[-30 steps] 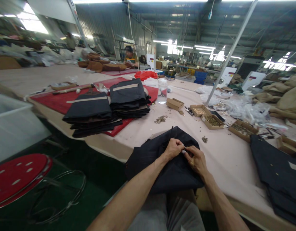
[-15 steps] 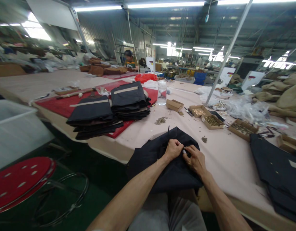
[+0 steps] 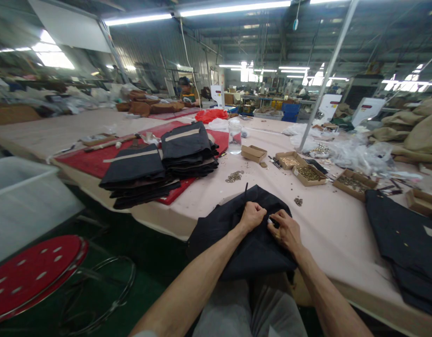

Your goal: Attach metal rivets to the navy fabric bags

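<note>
two hands [image 3: 252, 216] [image 3: 286, 230], one jar [image 3: 234, 140], one red stool [image 3: 30, 273], two folded black stacks [image 3: 136, 167] [image 3: 187, 149]

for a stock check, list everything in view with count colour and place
table: 1, pale pink, centre
mats: 2, red, left and rear
cloth stacks: 2, mainly black, nearer mat
gathered cloth: 1, black, centre front
right cloth: uncountable, black, far right
boxes: at least 5, brown, right
metal piles: 2, bronze, centre
jar: 1, clear, centre
plastic bags: uncountable, clear, right
red plastic: 1, red, rear
tan pile: 1, tan, right
pole: 1, silver, right
machines: 3, white, rear
stool: 1, red, lower left
bin: 1, white, left
left hand: 1, bare, on gathered cloth
right hand: 1, bare, on gathered cloth
</note>
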`<state>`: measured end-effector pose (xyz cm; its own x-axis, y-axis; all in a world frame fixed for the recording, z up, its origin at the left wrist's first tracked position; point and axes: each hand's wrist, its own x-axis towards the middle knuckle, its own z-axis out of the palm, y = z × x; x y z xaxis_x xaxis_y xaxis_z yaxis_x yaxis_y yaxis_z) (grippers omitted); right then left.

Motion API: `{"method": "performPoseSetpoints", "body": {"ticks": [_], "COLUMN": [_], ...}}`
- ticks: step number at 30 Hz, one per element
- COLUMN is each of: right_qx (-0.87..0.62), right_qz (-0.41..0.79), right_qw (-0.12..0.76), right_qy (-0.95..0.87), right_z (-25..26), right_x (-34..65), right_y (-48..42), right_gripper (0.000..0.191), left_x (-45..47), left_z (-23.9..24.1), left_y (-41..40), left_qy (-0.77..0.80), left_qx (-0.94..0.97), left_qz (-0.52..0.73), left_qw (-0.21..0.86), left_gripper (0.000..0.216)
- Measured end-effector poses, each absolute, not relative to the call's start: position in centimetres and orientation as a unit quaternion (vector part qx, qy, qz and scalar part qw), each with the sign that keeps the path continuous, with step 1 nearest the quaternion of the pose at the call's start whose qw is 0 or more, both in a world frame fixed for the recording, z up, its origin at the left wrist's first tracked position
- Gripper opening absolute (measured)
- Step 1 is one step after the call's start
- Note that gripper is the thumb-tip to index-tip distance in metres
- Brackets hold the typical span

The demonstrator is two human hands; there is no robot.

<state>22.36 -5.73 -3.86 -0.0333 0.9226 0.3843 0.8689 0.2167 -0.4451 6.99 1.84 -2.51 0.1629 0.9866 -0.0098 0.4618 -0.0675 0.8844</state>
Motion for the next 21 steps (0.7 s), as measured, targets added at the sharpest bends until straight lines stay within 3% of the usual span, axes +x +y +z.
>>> {"method": "performPoseSetpoints", "body": {"ticks": [3, 10, 21], "right_qx": [-0.619, -0.613, -0.643], "right_qz": [0.047, 0.058, 0.095], "right_qw": [0.307, 0.294, 0.293], "right_qy": [-0.722, -0.731, -0.701], "right_z": [-3.8, -4.1, -3.9], "right_x": [22.5, 22.8, 22.9], "right_y": [-5.7, -5.5, -5.4], "right_gripper": [0.025, 0.026, 0.025], "left_x": [6.6, 6.0, 6.8], "left_z": [-1.7, 0.7, 1.2], "left_y": [2.4, 2.4, 3.6], "left_qy": [0.561, 0.554, 0.584], "left_qx": [0.657, 0.767, 0.762], "left_qz": [0.247, 0.128, 0.043], "left_qw": [0.439, 0.296, 0.276], "left_gripper": [0.018, 0.008, 0.018]}}
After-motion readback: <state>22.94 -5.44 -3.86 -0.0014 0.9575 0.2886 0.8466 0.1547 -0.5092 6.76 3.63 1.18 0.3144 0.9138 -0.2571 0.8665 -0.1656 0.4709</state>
